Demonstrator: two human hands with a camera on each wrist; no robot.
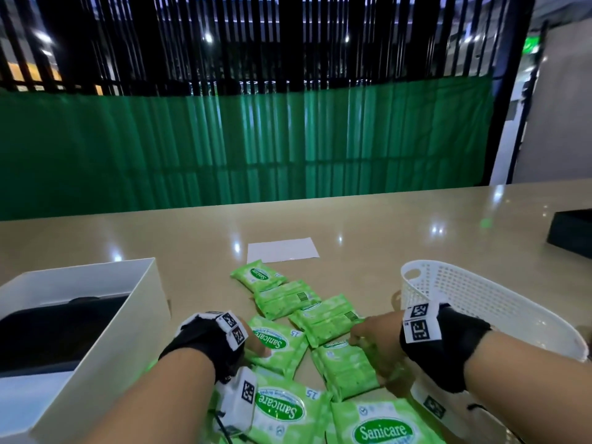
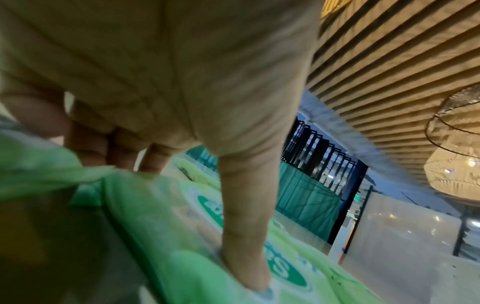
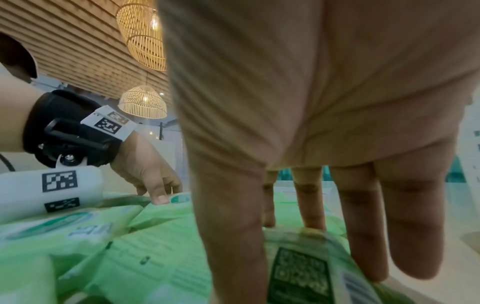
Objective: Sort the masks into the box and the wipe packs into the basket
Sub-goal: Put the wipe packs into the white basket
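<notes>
On the left of the bench [image 1: 368,219] stands the white box [image 1: 96,318] with something dark lying in it, most likely masks, though what it is cannot be made out; no mask shows among the loose things, so the step in hand looks to be the wipe packs. Just right of the box, the left hand [image 1: 221,334] reaches down onto a label-up wipe pack [image 1: 277,342]; in the left wrist view its thumb [image 2: 244,236] presses straight onto the printed label while the other fingers [image 2: 109,148] curl at the pack's far edge, a narrow grasp forming around it. Further right, the right hand [image 1: 376,341] spreads over a back-up wipe pack [image 1: 347,366], thumb [image 3: 233,236] on one side and fingers [image 3: 363,226] fairly wide on the other, touching it, though a firm hold cannot be confirmed. More packs lie scattered between and beyond. At far right waits the white basket [image 1: 499,302], close beside the right wrist. Next, each pinch should close, lift, and carry rightward over the basket rim.
</notes>
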